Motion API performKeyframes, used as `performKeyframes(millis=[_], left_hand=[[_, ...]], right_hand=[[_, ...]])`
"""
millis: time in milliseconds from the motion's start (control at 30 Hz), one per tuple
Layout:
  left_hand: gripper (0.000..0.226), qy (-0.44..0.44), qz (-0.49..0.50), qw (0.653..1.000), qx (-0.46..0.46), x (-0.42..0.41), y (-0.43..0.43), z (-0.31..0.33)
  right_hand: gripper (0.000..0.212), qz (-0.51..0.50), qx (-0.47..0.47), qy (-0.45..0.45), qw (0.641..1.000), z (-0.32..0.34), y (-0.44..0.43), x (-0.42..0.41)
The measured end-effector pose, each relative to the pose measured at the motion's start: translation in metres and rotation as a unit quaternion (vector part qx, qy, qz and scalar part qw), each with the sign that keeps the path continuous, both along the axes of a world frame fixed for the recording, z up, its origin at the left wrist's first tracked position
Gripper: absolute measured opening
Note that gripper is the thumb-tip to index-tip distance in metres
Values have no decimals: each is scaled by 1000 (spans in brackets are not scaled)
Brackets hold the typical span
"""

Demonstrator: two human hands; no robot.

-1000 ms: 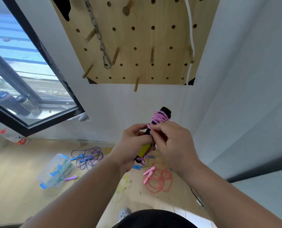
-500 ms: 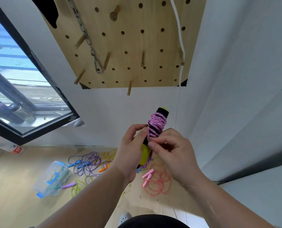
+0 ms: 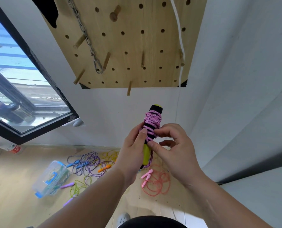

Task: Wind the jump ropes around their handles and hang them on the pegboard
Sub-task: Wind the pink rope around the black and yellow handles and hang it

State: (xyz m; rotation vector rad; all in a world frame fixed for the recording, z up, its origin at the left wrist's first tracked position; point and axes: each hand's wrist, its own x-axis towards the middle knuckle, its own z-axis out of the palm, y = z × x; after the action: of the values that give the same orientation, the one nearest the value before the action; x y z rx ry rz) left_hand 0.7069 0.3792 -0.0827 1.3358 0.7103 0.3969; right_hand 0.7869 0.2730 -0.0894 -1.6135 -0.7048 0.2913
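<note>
My left hand (image 3: 133, 150) grips the black and yellow handles (image 3: 146, 153) of a jump rope, held upright in front of the wall. Pink and black rope (image 3: 152, 121) is wound round the upper part of the handles. My right hand (image 3: 173, 148) pinches the rope at the lower turns, thumb and forefinger on it. A short tail of rope hangs below my left hand. The wooden pegboard (image 3: 130, 41) with several pegs is on the wall above; a peg (image 3: 128, 90) juts out at its bottom edge.
A metal chain (image 3: 87, 40) and a white cord (image 3: 180, 40) hang on the pegboard. On the floor lie a purple rope (image 3: 86, 165), a yellow rope (image 3: 109, 156), a coral rope with pink handles (image 3: 156, 181) and a clear plastic box (image 3: 50, 177). An open window (image 3: 22, 89) is at left.
Both hands rose with the wound handles, closer to the pegboard. My right hand shifted lower on the winding and its fingers opened out a little.
</note>
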Motion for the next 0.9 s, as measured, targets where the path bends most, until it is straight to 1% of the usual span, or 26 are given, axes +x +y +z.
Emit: performKeyframes(millis=[100,233,300,367,400,433,500,533,600,633,733,833,867,900], left_hand=[[31,2,-27,999,42,-1,2,0],[33,0,-45,990,137,0,5,1],[33,4,-45,981,187,0,7,5],[39,25,-41,973,225,0,9,11],[38,35,-36,971,235,0,10,11],[34,42,-29,970,237,0,11,9],[26,54,-14,969,242,0,12,4],[31,60,-12,964,260,-1,14,3],[50,76,-21,951,298,0,17,4],[50,83,-29,944,317,0,19,6],[41,107,-50,920,375,1,25,10],[46,143,-57,897,414,-3,27,9],[45,152,-56,895,416,-5,27,7],[42,157,-53,900,402,-6,27,6]], right_hand=[[22,6,0,6,1000,-1,0,2],[13,10,42,65,997,0,2,6],[10,5,49,91,995,4,3,7],[8,1,38,100,994,6,4,8],[9,-2,24,98,995,6,5,8],[12,-7,5,86,996,6,6,7],[22,-11,-35,26,999,4,8,4],[26,-13,-42,2,999,4,9,3],[28,-21,-37,-13,999,6,10,2],[28,-24,-37,-20,999,7,11,3],[25,-19,-48,-60,997,14,13,7],[20,28,-90,-99,991,16,19,10],[18,45,-112,-111,986,16,21,11],[17,58,-129,-119,983,16,23,12]])
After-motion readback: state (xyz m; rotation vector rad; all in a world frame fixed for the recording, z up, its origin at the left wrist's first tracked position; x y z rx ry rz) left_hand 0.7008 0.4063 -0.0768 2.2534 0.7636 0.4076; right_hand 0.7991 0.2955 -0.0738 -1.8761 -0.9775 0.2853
